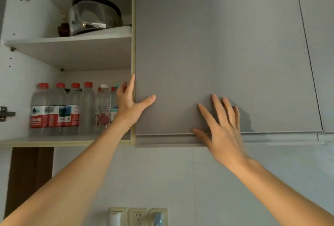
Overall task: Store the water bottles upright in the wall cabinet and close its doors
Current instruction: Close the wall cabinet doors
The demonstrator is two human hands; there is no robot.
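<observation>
Our left hand (pixel 130 101) splayed, fingers straight along right door (pixel 216 54) edge, thumb on its face | right hand (pixel 223 128) flat on door, fingers extended | water bottles (pixel 72 110) upright, lower shelf (pixel 54 141) | we log left side uncovered

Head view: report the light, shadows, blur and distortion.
Head view: dim, soft light; the right hand casts a shadow on the grey cabinet door; glare on the steel pot; water bottles and right hand slightly blurred; wide-angle lens bends the door edges; left hand sharper.
</observation>
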